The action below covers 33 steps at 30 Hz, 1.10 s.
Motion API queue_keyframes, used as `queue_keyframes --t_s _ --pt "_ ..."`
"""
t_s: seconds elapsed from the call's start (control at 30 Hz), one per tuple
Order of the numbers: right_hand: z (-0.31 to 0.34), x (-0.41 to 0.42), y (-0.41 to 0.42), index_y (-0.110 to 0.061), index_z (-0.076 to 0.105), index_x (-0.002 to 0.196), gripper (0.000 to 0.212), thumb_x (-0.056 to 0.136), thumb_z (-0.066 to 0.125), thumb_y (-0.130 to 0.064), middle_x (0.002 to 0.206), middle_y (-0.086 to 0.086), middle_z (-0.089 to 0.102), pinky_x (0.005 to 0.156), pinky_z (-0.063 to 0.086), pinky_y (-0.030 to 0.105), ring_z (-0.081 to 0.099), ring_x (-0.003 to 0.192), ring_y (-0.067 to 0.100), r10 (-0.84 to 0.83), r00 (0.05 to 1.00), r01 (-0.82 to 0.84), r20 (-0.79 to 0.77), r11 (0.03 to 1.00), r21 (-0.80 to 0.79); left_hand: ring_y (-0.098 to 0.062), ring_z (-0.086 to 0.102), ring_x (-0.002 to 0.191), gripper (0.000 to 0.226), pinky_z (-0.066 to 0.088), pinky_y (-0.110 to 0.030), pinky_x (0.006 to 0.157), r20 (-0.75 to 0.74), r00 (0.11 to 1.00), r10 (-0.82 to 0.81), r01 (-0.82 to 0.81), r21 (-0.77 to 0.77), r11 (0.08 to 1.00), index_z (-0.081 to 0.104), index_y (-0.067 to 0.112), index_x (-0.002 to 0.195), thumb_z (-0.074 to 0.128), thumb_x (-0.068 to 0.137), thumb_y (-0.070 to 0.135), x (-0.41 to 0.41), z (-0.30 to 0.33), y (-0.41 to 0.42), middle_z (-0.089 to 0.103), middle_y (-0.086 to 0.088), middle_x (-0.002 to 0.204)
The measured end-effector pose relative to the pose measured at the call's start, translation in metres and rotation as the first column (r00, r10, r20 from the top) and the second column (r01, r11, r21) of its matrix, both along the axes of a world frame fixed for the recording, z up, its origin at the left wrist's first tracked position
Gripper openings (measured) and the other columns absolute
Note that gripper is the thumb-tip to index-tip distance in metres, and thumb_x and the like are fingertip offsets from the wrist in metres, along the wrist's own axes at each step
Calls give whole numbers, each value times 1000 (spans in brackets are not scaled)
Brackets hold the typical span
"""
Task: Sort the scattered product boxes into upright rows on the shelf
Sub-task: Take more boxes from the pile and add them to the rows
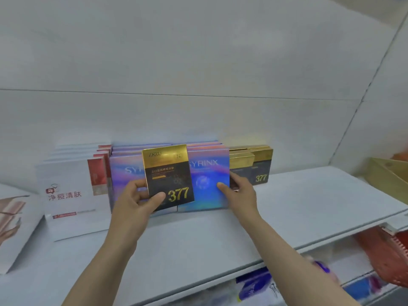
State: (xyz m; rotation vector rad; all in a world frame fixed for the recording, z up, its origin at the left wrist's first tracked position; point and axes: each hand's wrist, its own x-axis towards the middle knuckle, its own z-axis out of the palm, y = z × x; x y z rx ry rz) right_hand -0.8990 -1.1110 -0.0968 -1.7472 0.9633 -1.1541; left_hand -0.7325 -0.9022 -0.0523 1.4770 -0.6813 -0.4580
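Gold-black 377 box (169,176) pinched upright in left hand (138,200), before iridescent SYRINX boxes (208,171) on white shelf (287,208). Right hand (237,191) fingers (220,186) curled round front SYRINX box's right edge.

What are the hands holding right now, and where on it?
Left hand pinches the gold-black box at its lower left corner. Right hand grips the right edge of a holographic box.
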Motion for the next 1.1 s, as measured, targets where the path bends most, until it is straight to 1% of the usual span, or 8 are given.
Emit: queue_keyframes --t_s 0.23,0.33,0.47,0.53,0.57,0.67,0.8,1.1 --pt "24 -9 -14 -25 63 106 25 85 75 -32 91 -16 67 66 47 6 61 83 -8 41 996 -39 77 999 -30 -17 73 78 29 55 -40 81 16 999 32 -33 12 999 60 27 102 75 82 12 -53 2 -39 75 3 84" --pt "45 -38 -21 -32 68 111 31 86 65 -51 103 -17 72 80 55 17 66 97 -1 338 922 -352 191 935 42 -15 72 81 29 56 -37 77 59 997 42 -44 24 999 60 29 102 76 81 17 -81 6 -66 74 4 85" --pt "61 -79 -51 -27 67 113 28 86 75 -26 104 -6 75 77 59 26 71 97 11 437 885 -451 161 890 68 -6 68 87 33 54 -34 84 229 973 3 -16 55 998 59 34 105 77 80 24 -111 8 -111 72 9 95" --pt "66 -103 -78 -20 67 113 27 87 73 -14 103 1 76 78 60 29 72 97 17 381 896 -410 227 907 100 -7 60 104 40 45 -26 92 512 855 78 -120 48 992 58 32 112 79 78 27 -115 9 -131 67 12 110" --pt "67 -115 -93 -18 66 113 26 88 73 -12 103 2 76 80 60 31 72 97 19 349 905 -386 243 914 123 -14 54 116 49 39 -26 97 680 723 125 -211 45 977 58 27 120 80 76 30 -112 10 -140 63 8 120" --pt "66 -142 -133 -17 64 113 26 89 71 -12 102 1 76 83 59 34 73 97 18 294 929 -333 223 929 162 -31 29 142 78 23 -41 115 910 402 102 -436 93 895 49 17 139 82 72 41 -98 15 -160 44 -7 147" --pt "48 -153 -166 -22 65 109 23 89 72 -14 99 -3 77 84 57 34 73 93 14 258 952 -286 162 941 181 -33 18 146 103 11 -50 119 941 335 -43 -539 229 810 34 17 149 83 65 49 -88 12 -173 32 -9 155" --pt "13 -123 -192 -31 65 108 26 87 75 -20 104 -7 72 84 59 32 68 99 13 191 980 -198 59 966 164 -35 38 136 104 16 -53 117 967 253 9 -602 150 784 51 12 137 91 48 48 -89 10 -188 50 -8 143"
